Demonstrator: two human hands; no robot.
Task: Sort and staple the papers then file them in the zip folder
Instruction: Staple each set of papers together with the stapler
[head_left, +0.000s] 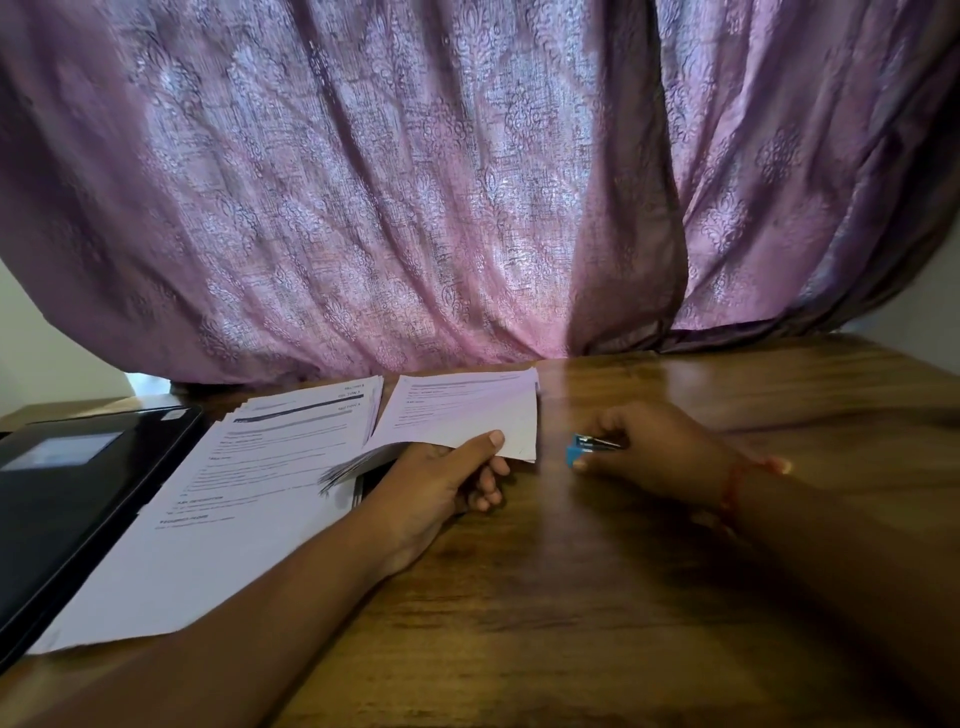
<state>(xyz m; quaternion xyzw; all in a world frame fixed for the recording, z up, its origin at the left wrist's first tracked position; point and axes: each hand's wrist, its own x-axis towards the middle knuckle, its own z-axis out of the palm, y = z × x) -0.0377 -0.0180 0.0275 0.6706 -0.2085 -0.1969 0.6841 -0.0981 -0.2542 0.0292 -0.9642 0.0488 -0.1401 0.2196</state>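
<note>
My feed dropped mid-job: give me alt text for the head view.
The left hand pinches a small sheaf of papers while the right hand grips a blue stapler on the wooden table. More printed sheets and a black zip folder lie left.

A big purple curtain (415, 182) hangs at the back and fills most of the view. It has a leafy pattern on it and many soft folds. Light shines through the cloth. Its bottom edge touches the far side of the brown wooden worktop (597, 597). The wood is shiny and has dark lines in it. A pale wall (36, 343) shows at the left, under the curtain's edge.
</note>
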